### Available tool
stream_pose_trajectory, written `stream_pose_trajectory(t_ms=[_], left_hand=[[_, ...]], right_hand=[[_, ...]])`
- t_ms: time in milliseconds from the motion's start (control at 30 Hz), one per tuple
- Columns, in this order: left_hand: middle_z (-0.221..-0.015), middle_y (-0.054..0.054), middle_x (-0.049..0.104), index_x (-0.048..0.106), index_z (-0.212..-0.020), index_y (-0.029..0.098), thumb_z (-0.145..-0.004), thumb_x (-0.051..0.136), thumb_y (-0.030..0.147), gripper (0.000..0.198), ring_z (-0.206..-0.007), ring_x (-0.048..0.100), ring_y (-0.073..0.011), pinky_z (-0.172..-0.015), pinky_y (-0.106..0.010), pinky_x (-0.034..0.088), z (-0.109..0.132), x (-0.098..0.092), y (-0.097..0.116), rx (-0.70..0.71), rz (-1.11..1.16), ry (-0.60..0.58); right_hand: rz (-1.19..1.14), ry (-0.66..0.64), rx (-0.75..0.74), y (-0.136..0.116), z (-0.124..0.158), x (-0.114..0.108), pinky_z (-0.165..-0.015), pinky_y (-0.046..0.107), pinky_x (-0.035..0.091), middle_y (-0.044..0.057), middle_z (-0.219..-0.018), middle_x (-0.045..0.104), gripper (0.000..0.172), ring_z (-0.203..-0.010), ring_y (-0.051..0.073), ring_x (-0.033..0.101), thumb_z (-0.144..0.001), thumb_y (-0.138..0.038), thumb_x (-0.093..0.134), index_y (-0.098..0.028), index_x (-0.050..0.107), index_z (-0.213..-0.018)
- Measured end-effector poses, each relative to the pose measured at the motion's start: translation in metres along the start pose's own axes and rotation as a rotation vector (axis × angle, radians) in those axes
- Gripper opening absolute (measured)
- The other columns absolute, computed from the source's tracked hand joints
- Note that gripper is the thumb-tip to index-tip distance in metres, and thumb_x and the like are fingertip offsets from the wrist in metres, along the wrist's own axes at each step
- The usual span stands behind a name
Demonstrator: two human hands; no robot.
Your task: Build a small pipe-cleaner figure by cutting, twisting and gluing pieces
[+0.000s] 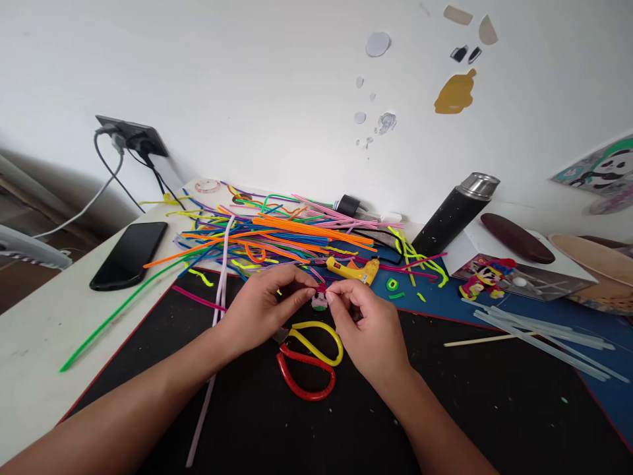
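My left hand is closed, its thumb and fingertips pinching a small piece of magenta pipe cleaner. From the other side my right hand pinches the same piece. Just beneath it, between my hands, shows a small pale pink and green object, too small to make out. Scissors with one red and one yellow handle lie on the black mat below my hands; my left hand partly hides their blades. Behind my fingers lies a yellow glue gun.
A heap of coloured pipe cleaners spreads along the wall. A phone lies at left. To the right are a black flask, a pipe-cleaner figure, clear glue sticks and a basket.
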State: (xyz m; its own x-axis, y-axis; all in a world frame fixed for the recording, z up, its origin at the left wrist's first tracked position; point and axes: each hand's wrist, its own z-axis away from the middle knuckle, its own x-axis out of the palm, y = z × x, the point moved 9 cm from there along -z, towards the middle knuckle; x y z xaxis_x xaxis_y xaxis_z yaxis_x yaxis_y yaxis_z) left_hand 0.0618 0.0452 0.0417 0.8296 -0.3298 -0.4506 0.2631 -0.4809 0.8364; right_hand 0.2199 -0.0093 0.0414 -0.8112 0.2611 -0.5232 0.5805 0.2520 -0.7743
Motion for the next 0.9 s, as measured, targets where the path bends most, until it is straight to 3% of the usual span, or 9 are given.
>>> stream_pose_trajectory(t_ms=[433, 667, 900], left_hand=[[-0.086, -0.001, 0.075, 0.072, -0.096, 0.020, -0.101, 0.062, 0.018, 0.011, -0.079, 0.070, -0.0150, -0.074, -0.024, 0.052, 0.002, 0.004, 0.013, 0.158, -0.198, -0.027], [-0.087, -0.002, 0.076, 0.072, -0.096, 0.020, -0.101, 0.062, 0.019, 0.011, -0.079, 0.071, -0.0152, -0.074, -0.024, 0.053, 0.002, 0.005, 0.015, 0.163, -0.203, -0.036], [-0.085, -0.001, 0.076, 0.072, -0.098, 0.021, -0.102, 0.062, 0.019, 0.011, -0.078, 0.071, -0.0158, -0.072, -0.024, 0.053, 0.003, 0.006, 0.014, 0.155, -0.216, -0.042]], right_hand=[[0.063, -0.040, -0.002, 0.003, 0.000, 0.005, -0.053, 0.023, 0.045, -0.002, -0.072, 0.073, 0.011, -0.057, 0.014, 0.065, -0.102, -0.027, 0.062, -0.023, 0.071, -0.102], [0.128, -0.064, -0.026, 0.000, 0.001, 0.006, -0.053, 0.024, 0.045, 0.001, -0.078, 0.078, 0.011, -0.059, 0.015, 0.067, -0.103, -0.026, 0.060, -0.024, 0.071, -0.100], [0.177, -0.059, -0.079, -0.004, 0.002, 0.007, -0.050, 0.024, 0.040, -0.002, -0.070, 0.071, 0.011, -0.047, 0.012, 0.056, -0.102, -0.024, 0.060, -0.023, 0.071, -0.099]])
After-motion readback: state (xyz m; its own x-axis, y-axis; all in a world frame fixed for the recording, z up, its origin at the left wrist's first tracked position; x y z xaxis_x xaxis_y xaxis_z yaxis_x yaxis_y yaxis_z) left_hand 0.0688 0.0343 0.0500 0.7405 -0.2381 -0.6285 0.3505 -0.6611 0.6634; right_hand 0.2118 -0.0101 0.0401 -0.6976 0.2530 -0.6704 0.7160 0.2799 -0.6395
